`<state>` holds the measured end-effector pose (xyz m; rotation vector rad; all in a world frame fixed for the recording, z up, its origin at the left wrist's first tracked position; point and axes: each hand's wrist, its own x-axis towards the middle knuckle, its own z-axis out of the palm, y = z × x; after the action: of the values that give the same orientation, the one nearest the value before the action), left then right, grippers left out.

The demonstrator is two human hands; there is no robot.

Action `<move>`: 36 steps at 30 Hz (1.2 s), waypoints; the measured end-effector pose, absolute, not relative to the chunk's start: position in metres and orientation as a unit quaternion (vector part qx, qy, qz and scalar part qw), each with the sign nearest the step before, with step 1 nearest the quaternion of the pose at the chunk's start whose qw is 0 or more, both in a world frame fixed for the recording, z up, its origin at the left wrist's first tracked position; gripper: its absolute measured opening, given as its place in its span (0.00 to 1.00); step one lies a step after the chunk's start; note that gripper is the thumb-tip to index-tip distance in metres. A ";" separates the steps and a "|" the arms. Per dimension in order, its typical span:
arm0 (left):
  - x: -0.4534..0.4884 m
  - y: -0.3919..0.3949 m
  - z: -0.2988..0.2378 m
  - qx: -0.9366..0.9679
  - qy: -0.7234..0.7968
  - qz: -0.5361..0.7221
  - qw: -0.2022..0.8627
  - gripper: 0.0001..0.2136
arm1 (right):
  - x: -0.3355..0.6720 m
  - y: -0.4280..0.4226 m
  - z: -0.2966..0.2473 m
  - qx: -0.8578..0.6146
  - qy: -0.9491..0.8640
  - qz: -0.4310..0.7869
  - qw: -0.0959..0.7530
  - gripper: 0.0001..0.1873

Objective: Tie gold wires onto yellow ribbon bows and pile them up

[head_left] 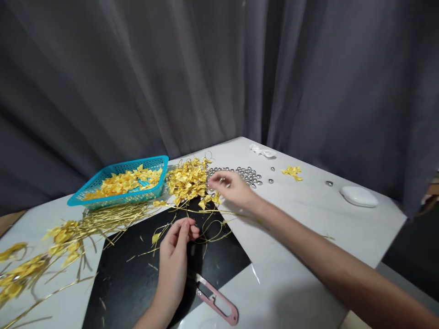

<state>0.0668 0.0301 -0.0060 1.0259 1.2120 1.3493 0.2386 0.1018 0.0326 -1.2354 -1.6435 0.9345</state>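
Observation:
Over the black mat (118,274), my left hand (178,249) is closed in a pinch on thin gold wire (146,252). A small yellow ribbon bow (156,238) lies close to its knuckles, and loose wire loops curl to the right of the fingertips. My right hand (233,186) reaches out between a heap of yellow ribbon bows (187,180) and scattered silver teardrop beads (252,176). Its fingers are bent together, and what they hold, if anything, I cannot make out. Pink-handled thread snips (219,304) rest near my left wrist.
A blue plastic basket (161,161) of yellow bows stands at the back left. In front of it lies a bundle of gold wire stems (113,217), with finished-looking bow sprays (24,274) further left. A white oval case (358,196) sits at right. Grey curtains (137,77) hang behind the table.

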 end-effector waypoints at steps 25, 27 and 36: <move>0.066 0.006 -0.011 0.572 0.521 0.527 0.352 0.14 | 0.226 0.082 0.047 -0.345 -0.660 0.577 0.335 0.13; 0.065 0.006 -0.012 0.573 0.519 0.531 0.347 0.14 | 0.221 0.080 0.043 -0.334 -0.659 0.597 0.311 0.12; 0.063 0.006 -0.018 0.559 0.521 0.555 0.329 0.13 | 0.226 0.083 0.039 -0.324 -0.659 0.603 0.311 0.14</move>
<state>0.0633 0.0058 -0.0182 1.4624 1.3623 1.4515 0.2261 0.0835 0.0392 -0.8557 -1.7398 1.5912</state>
